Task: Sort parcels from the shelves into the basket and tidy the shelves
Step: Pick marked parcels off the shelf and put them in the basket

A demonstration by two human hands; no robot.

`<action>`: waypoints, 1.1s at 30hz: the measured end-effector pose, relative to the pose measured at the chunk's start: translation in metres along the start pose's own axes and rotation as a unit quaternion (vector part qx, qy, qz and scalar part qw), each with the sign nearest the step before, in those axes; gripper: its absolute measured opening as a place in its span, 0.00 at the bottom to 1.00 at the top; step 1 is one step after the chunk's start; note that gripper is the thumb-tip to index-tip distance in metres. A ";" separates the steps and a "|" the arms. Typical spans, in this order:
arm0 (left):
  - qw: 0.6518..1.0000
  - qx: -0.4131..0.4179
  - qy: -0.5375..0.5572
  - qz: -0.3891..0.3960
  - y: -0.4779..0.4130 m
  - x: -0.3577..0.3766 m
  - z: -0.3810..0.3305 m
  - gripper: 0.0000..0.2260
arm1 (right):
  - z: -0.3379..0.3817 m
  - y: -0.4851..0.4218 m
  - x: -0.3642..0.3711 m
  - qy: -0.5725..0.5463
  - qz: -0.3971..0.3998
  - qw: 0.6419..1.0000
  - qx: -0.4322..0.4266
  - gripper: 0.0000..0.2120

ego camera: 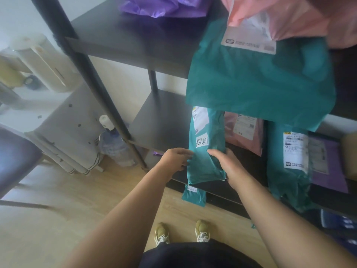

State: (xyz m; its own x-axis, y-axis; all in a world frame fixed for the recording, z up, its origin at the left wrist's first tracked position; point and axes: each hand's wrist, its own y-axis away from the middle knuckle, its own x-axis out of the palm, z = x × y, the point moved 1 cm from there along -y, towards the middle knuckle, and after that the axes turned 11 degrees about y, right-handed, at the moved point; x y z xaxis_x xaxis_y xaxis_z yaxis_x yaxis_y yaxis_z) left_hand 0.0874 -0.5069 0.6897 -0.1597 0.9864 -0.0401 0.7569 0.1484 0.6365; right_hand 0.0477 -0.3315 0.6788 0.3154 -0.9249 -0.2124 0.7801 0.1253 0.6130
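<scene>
Head view: the narrow teal parcel, bearing a handwritten label, sits at the front of the lower shelf. The left hand pinches its left edge, fingers curled. The right hand grips its right edge, thumb on top. A pink parcel lies further back on that shelf.
</scene>
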 end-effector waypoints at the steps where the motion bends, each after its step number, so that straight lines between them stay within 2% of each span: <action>1: 0.999 -0.003 0.009 -0.037 -0.001 -0.002 0.003 0.12 | -0.001 -0.001 -0.002 -0.003 0.006 1.000 0.012 0.26; 4: 0.994 -0.015 0.046 -0.103 -0.007 -0.007 0.014 0.12 | -0.003 0.007 -0.011 -0.021 0.042 0.998 0.049 0.12; 7: 0.988 -0.037 0.116 -0.093 -0.006 -0.011 0.014 0.20 | -0.004 0.017 -0.015 -0.052 0.117 0.988 0.087 0.08; 12: 0.960 -0.068 0.270 0.012 0.001 -0.016 0.012 0.25 | -0.016 0.022 -0.002 -0.105 0.221 0.967 0.074 0.17; 16: 0.945 -0.064 0.319 0.035 0.005 -0.020 0.016 0.28 | -0.018 0.026 0.009 -0.091 0.259 0.960 0.060 0.20; 18: 0.941 -0.055 0.331 0.042 0.008 -0.021 0.015 0.28 | -0.016 0.026 0.011 -0.077 0.258 0.961 0.055 0.23; 19: 0.939 -0.048 0.337 0.042 0.011 -0.021 0.014 0.27 | -0.014 0.027 0.011 -0.073 0.253 0.963 0.049 0.21; 21: 0.935 -0.040 0.349 0.040 0.014 -0.025 0.014 0.24 | -0.005 0.027 0.010 -0.068 0.209 0.975 0.030 0.10; 22: 0.936 -0.037 0.349 0.041 0.014 -0.026 0.015 0.24 | 0.001 0.027 0.008 -0.071 0.185 0.980 0.013 0.10; 25: 0.944 -0.024 0.325 0.057 0.018 -0.030 0.018 0.28 | 0.018 0.023 0.003 -0.074 0.158 0.984 -0.028 0.27; 28: 0.953 -0.010 0.291 0.085 0.024 -0.026 0.019 0.30 | 0.036 0.028 0.003 -0.077 0.173 0.980 -0.061 0.30; 30: 0.955 -0.005 0.280 0.099 0.029 -0.022 0.017 0.28 | 0.044 0.033 0.004 -0.075 0.156 0.981 -0.082 0.29; 33: 0.954 -0.002 0.280 0.112 0.036 -0.017 0.015 0.27 | 0.050 0.039 0.004 -0.071 0.122 0.983 -0.118 0.20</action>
State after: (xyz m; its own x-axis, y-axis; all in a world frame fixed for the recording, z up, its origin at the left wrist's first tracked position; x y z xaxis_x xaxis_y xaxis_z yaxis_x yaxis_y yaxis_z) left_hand 0.1263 -0.5175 0.7017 -0.3083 0.8008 0.5135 0.8093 -0.0629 0.5840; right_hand 0.0524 -0.3488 0.7399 0.4430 -0.8958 0.0372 0.7996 0.4135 0.4354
